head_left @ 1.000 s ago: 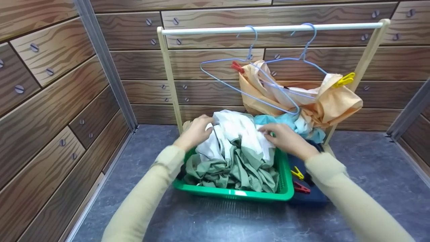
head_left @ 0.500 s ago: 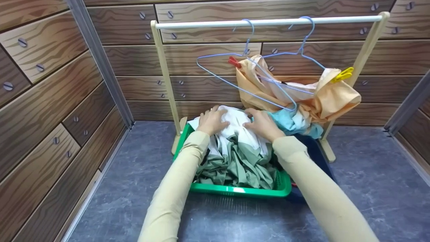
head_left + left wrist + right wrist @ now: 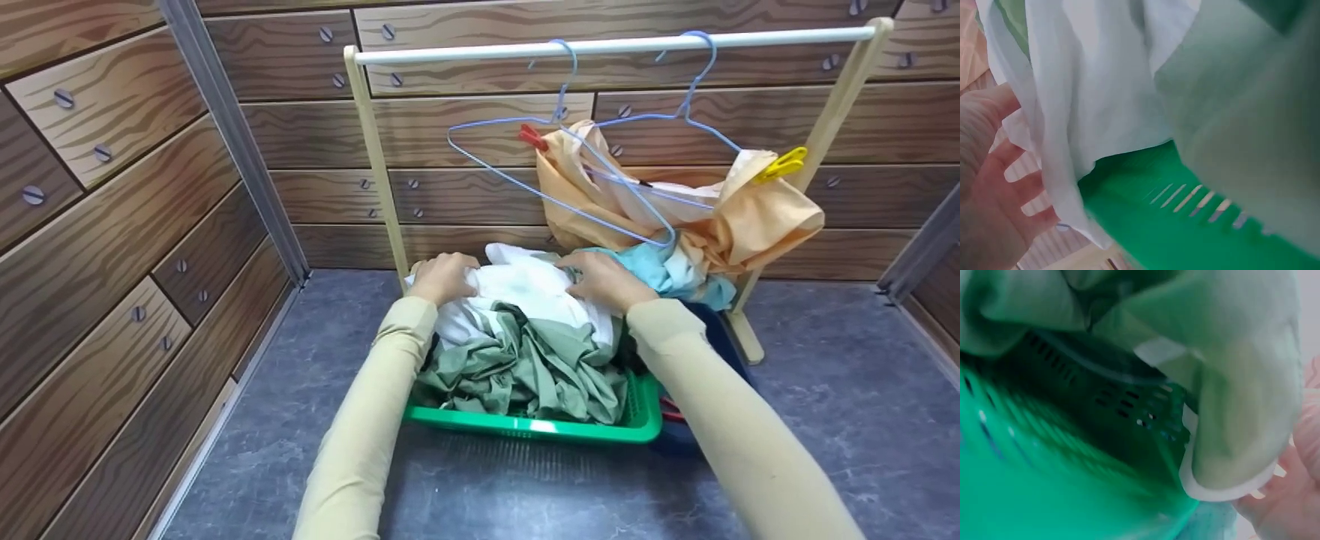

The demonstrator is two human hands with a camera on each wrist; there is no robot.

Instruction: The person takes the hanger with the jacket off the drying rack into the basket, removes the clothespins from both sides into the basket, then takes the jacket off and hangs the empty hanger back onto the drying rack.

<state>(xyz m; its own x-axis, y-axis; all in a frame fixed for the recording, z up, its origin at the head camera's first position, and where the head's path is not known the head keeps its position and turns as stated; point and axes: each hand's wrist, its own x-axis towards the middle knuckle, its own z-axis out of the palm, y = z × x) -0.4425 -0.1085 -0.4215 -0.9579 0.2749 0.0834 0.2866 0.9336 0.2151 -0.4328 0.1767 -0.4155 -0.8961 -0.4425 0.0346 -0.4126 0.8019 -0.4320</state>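
In the head view a crumpled cloth [image 3: 525, 360], white at the far part and grey-green in front, lies heaped in a green plastic basket [image 3: 540, 427]. My left hand [image 3: 442, 279] rests on its white part at the far left, fingers spread. Fingertips reach the white edge [image 3: 1061, 124] in the left wrist view. My right hand [image 3: 604, 281] touches the far right side, fingers loosely bent. Close up in the right wrist view, a white-trimmed green fold [image 3: 1241, 410] hangs beside that hand [image 3: 1286, 500], over the basket's slotted wall [image 3: 1061, 455].
Behind the basket stands a rack with a white rod [image 3: 480, 54] and two blue hangers [image 3: 517, 187]. An orange cloth [image 3: 757, 217] hangs by red [image 3: 534, 137] and yellow clothespins [image 3: 784, 163]. Light-blue cloth [image 3: 660, 270] lies below. A dark blue container [image 3: 716, 337] sits at right.
Both hands reached in from the basket's sides onto the white cloth, then moved apart toward its left and right edges. The white part now lies broader and flatter between them.
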